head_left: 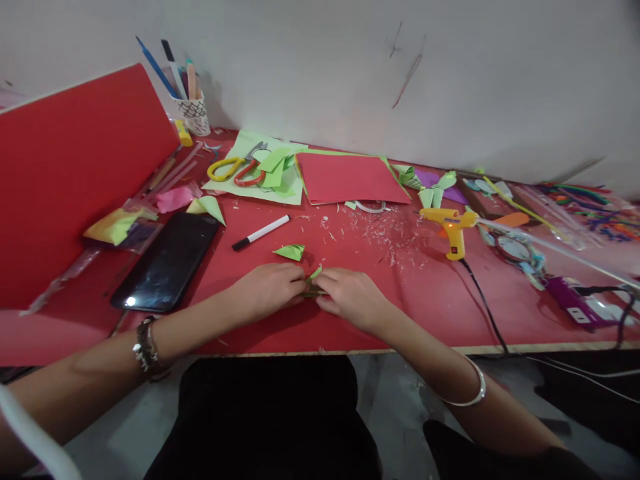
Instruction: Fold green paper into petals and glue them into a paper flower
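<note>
Close to the table's front edge, my left hand (pixel 273 288) and my right hand (pixel 350 297) meet with bent fingers around a small piece of green paper (pixel 315 274). Most of that piece is hidden under the fingers, so its full shape does not show. Just beyond my left hand lies a folded green paper piece (pixel 290 252), pointed at its left end. A white marker with a black cap (pixel 261 233) rests farther back, touched by neither hand.
A black phone (pixel 167 263) lies left. Scissors (pixel 250 172) and red paper sheets (pixel 353 179) sit at the back. A yellow glue gun (pixel 453 230) stands right, its cord crossing the front edge near a purple power strip (pixel 575 303). Paper scraps litter the red table (pixel 350 337).
</note>
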`<action>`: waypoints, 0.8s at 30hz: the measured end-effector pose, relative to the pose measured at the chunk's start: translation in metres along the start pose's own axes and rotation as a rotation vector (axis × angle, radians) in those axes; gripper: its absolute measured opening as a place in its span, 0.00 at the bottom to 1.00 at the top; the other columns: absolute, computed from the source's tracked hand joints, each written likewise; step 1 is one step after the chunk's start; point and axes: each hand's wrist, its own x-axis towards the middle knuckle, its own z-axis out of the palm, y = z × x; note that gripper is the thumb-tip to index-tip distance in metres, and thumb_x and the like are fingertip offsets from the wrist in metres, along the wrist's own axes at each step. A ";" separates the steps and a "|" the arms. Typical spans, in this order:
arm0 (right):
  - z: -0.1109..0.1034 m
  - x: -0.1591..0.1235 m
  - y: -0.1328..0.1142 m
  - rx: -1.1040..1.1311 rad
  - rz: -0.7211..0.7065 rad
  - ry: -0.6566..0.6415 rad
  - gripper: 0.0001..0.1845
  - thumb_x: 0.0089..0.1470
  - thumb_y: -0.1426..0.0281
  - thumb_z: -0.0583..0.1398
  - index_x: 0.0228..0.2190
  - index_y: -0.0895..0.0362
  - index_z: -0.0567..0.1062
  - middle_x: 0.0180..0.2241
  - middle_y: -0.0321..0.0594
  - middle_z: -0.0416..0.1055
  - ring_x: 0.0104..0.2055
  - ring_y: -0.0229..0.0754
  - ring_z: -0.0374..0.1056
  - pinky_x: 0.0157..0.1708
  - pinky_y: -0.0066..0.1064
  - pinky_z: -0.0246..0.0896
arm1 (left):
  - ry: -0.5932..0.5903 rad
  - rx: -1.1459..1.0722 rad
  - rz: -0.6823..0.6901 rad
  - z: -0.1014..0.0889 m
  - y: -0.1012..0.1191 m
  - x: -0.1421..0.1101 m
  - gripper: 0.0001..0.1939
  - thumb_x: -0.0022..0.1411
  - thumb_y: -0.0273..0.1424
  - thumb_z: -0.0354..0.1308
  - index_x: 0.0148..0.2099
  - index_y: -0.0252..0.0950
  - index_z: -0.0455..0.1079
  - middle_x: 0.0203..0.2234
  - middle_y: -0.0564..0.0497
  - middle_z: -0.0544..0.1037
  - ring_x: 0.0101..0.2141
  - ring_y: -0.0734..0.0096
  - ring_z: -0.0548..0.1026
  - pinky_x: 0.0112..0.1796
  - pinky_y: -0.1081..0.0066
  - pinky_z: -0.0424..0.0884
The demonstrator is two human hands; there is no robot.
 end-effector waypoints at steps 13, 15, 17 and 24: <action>0.017 -0.004 0.007 -0.020 -0.108 0.155 0.09 0.56 0.72 0.53 0.30 0.59 0.72 0.33 0.42 0.70 0.36 0.39 0.64 0.32 0.28 0.57 | 0.069 0.067 0.074 0.004 0.002 -0.005 0.14 0.65 0.24 0.42 0.37 0.31 0.69 0.28 0.49 0.73 0.28 0.71 0.69 0.31 0.72 0.64; 0.020 -0.006 0.006 0.037 -0.105 0.203 0.09 0.56 0.72 0.52 0.31 0.59 0.72 0.33 0.42 0.70 0.36 0.39 0.64 0.34 0.28 0.58 | 0.053 0.066 0.050 0.006 0.002 -0.006 0.13 0.65 0.25 0.43 0.37 0.32 0.70 0.29 0.49 0.73 0.30 0.70 0.70 0.31 0.72 0.65; 0.023 -0.009 0.004 0.090 -0.082 0.252 0.08 0.56 0.72 0.52 0.32 0.58 0.72 0.33 0.42 0.71 0.35 0.39 0.64 0.34 0.28 0.59 | 0.036 0.036 0.009 0.008 0.002 -0.007 0.13 0.65 0.26 0.43 0.39 0.32 0.69 0.31 0.49 0.73 0.32 0.69 0.70 0.33 0.71 0.65; 0.032 -0.012 0.000 0.277 0.024 0.365 0.05 0.54 0.73 0.55 0.31 0.57 0.72 0.32 0.40 0.71 0.35 0.39 0.64 0.35 0.29 0.59 | -0.010 -0.137 -0.124 0.004 0.007 -0.005 0.15 0.66 0.28 0.42 0.39 0.33 0.70 0.31 0.49 0.71 0.32 0.71 0.68 0.34 0.72 0.65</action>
